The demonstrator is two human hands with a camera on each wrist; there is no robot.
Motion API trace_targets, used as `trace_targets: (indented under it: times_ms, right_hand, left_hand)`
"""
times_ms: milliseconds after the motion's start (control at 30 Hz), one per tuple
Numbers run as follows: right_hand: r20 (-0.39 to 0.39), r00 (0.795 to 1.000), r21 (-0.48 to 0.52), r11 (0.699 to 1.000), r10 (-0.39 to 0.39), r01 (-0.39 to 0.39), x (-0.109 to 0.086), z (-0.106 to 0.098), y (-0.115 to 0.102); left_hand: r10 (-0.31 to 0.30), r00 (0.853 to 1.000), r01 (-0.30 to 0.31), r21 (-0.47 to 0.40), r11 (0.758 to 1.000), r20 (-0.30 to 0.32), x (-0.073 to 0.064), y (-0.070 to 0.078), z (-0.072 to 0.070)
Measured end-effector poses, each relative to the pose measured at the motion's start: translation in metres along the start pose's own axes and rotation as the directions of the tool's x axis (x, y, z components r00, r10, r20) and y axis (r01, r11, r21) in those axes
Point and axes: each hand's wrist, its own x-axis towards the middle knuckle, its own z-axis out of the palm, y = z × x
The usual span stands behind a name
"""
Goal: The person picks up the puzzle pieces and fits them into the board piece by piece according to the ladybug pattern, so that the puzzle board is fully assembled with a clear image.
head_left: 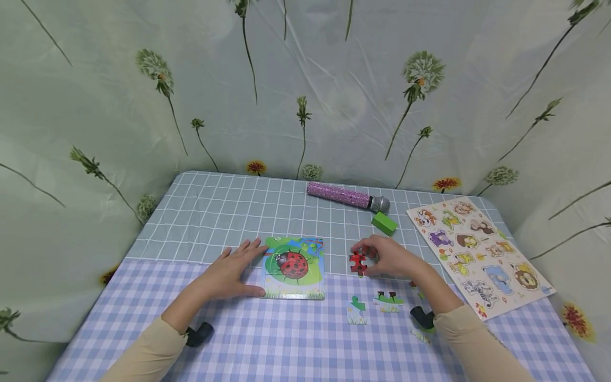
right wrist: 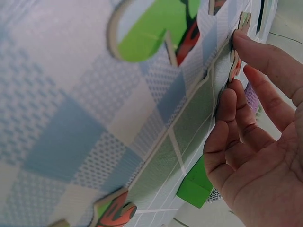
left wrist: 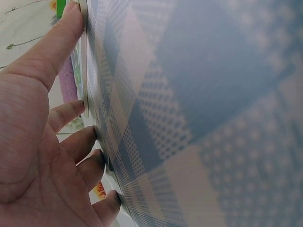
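A square ladybug picture board [head_left: 310,277] lies flat on the table in the head view. Spread and nearly straight, the fingers of my left hand [head_left: 234,273] rest along its left side, the thumb touching the lower left edge. To the right of the board, my right hand [head_left: 389,257] pinches a red, black-spotted puzzle piece [head_left: 358,263] between thumb and fingers, low over the cloth. Seen edge-on in the right wrist view, the piece is partly hidden by the fingertips. Nearer me lie a pale grassy puzzle piece [head_left: 357,313] and a green-and-white puzzle piece [head_left: 389,303].
More puzzle pieces [head_left: 420,335] lie partly under my right forearm. A green block [head_left: 384,224] sits beyond my right hand, beside a glittery pink microphone [head_left: 339,194]. An animal picture board [head_left: 448,233] lies at the right. A flowered curtain [head_left: 343,106] hangs behind the table.
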Motion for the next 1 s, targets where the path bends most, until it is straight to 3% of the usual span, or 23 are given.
trace_targets:
  times_ms: [333,700,1000]
  right_hand:
    - [-0.030,1.000,-0.040,0.999,-0.005,0.004,-0.003,0.003,-0.002]
    - [-0.128,0.990,-0.129,0.991,-0.054,0.038,-0.006,0.008,0.000]
    - [-0.155,0.985,-0.141,0.989,-0.074,0.052,0.003,0.013,-0.015]
  left_hand:
    - [-0.006,1.000,0.006,-0.002,1.000,0.002,0.000,0.000,0.000]
    - [-0.002,1.000,0.002,0.001,1.000,-0.004,0.000,-0.001,0.001]
    - [-0.002,1.000,0.002,-0.004,1.000,-0.006,0.001,-0.002,0.002]
